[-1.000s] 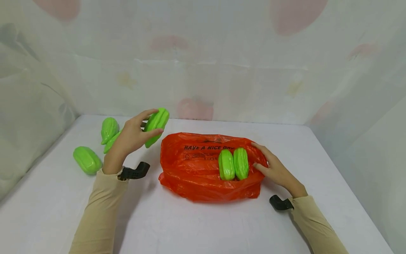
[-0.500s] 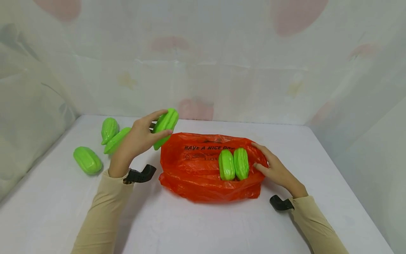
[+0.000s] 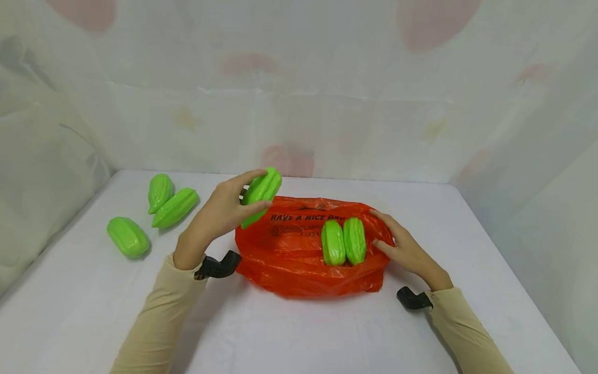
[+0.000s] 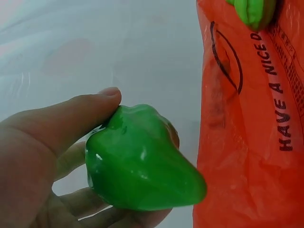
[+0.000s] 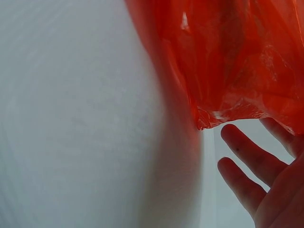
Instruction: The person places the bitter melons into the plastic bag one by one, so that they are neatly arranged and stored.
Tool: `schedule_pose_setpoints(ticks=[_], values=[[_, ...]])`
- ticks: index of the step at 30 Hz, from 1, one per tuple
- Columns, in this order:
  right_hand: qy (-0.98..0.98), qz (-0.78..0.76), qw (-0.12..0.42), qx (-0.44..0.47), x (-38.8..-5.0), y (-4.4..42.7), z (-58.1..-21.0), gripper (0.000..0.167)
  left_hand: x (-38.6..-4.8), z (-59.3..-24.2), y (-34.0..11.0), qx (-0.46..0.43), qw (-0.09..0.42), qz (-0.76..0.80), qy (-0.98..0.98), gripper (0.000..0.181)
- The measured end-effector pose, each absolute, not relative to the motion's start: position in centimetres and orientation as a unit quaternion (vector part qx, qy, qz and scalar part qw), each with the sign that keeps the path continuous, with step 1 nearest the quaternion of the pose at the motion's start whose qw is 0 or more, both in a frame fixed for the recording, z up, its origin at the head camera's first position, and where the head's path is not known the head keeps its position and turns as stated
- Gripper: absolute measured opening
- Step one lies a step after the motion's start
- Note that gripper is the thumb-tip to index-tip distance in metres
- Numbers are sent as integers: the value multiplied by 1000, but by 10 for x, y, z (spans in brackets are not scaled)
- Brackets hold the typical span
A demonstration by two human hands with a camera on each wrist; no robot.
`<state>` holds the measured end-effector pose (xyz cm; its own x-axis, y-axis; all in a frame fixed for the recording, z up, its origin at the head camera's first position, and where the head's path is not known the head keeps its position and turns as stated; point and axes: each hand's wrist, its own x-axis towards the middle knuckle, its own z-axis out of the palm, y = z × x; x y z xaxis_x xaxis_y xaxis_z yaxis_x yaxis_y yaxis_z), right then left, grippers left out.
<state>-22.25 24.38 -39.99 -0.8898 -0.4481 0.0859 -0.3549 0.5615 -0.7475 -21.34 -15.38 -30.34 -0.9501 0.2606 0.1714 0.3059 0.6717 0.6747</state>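
Observation:
My left hand (image 3: 226,208) holds a glossy green ridged fruit (image 3: 262,192), shaped like a star fruit, between thumb and fingers. It is raised above the left rim of a red plastic bag (image 3: 289,280). In the left wrist view the fruit's pointed end (image 4: 147,161) faces the camera. Two similar green fruits (image 3: 333,243) lie side by side in the bag's mouth. At the bag's right rim my right hand (image 3: 406,249) grips the plastic with thumb and index finger. The right wrist view shows the other fingers (image 5: 251,154) outside the bag; the thumb is hidden there.
Several more green fruits lie on the white table (image 3: 299,337) at the left: a single fruit (image 3: 128,237) in front, a leaning fruit (image 3: 175,208) and an upright fruit (image 3: 160,192) behind. A patterned white curtain (image 3: 299,104) hangs behind the table.
My left hand has moved to the right with the green fruit, from beside the bag to over its left rim. The right hand and the bag stay as they were.

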Motion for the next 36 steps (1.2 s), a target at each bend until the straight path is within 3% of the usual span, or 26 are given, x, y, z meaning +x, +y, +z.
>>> schedule_pose_setpoints(ticks=[36], values=[[883,-408,56,-228,-223,244,-401,65,-207,-323,-110,-215,-25,-331,-918,64]])
